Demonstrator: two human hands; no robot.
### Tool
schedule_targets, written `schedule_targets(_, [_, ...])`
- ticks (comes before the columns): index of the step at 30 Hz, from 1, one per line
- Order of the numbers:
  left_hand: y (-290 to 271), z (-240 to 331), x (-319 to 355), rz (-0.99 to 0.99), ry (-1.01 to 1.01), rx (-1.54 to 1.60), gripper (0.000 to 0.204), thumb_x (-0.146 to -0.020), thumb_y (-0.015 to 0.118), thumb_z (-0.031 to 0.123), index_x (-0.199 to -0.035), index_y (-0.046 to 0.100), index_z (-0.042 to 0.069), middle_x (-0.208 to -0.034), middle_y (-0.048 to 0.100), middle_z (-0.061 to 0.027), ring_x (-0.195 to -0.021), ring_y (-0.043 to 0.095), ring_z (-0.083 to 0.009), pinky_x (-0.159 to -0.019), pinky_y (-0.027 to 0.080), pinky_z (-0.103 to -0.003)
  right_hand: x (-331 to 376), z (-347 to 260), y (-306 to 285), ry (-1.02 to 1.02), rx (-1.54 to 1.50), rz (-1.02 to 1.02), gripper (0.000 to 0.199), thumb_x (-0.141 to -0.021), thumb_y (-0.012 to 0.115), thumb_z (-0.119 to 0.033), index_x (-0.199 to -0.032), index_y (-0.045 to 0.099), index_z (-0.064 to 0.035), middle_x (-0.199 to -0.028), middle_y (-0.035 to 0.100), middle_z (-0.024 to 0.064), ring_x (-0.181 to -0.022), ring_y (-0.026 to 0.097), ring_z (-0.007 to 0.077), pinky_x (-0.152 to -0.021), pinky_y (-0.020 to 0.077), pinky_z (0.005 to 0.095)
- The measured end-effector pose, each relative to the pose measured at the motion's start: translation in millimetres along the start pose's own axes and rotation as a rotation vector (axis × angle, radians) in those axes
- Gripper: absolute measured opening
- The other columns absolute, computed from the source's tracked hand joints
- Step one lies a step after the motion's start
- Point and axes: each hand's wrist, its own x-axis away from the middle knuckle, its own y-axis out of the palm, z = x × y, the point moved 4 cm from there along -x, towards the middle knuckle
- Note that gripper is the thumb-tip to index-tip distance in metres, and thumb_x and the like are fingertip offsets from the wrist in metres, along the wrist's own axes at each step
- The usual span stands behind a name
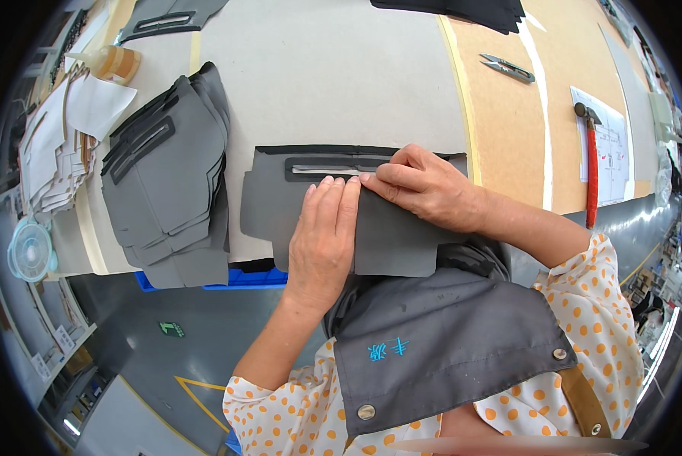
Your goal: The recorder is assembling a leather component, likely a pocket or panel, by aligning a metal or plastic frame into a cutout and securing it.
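A dark grey sheet panel (394, 247) with notched corners lies flat at the table's near edge. Near its far edge runs a long slot (318, 170) with a black frame around it. My left hand (324, 235) rests on the panel, fingers stretched out side by side, their tips along the slot's near side. At the slot's right end, the thumb and curled fingers of my right hand (432, 186) pinch the panel by the frame. The fingers cover that end of the slot, so the exact grip is partly hidden.
Left of the panel lies a stack of similar grey pieces (166, 182). Beyond it are paper sheets (56, 152) and a bottle of amber liquid (117, 64). To the right are thread snips (508, 68) and a red-handled hammer (592, 163) on a drawing (613, 137).
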Motion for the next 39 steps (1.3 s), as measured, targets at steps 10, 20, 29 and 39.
schedule_targets(10, [0,2,-1,-0.028,-0.016,-0.027,0.047,-0.089,0.064,-0.003,-0.136,0.062,0.000,-0.128,0.058,-0.0120,-0.126,0.059,-0.0324,-0.109,0.052,-0.044,7,8,3,0.210,-0.189,0.133,0.037,-0.082,0.070,0.000,-0.119,0.073,-0.0043,-0.101,0.062,0.0080,-0.091,0.060,0.0247,-0.078,0.0537,0.0347])
schedule_targets(20, [0,3,-2,-0.028,0.008,-0.051,0.050,-0.088,0.066,0.002,-0.137,0.060,0.001,-0.128,0.059,-0.0150,-0.127,0.058,-0.0325,-0.111,0.050,-0.045,9,4,0,0.075,-0.053,0.038,0.035,-0.085,0.067,-0.003,-0.120,0.071,-0.0012,-0.104,0.062,0.0088,-0.093,0.059,0.0253,-0.082,0.0540,0.0342])
schedule_targets(29, [2,5,-1,-0.060,0.019,-0.115,0.053,-0.089,0.063,0.000,-0.141,0.061,0.008,-0.129,0.055,-0.0130,-0.128,0.057,-0.0326,-0.112,0.049,-0.047,17,7,-1,0.227,-0.172,0.060,0.041,-0.081,0.067,-0.005,-0.122,0.070,-0.0018,-0.103,0.061,0.0093,-0.093,0.059,0.0256,-0.082,0.0541,0.0341])
schedule_targets(39, [0,14,-2,-0.089,-0.004,-0.083,0.054,-0.089,0.062,0.001,-0.143,0.058,0.004,-0.132,0.054,-0.0124,-0.131,0.055,-0.0302,-0.115,0.046,-0.048,14,-1,-8,0.031,-0.009,0.015,0.040,-0.082,0.067,-0.004,-0.122,0.070,0.0006,-0.103,0.062,0.0095,-0.091,0.059,0.0253,-0.079,0.0548,0.0345])
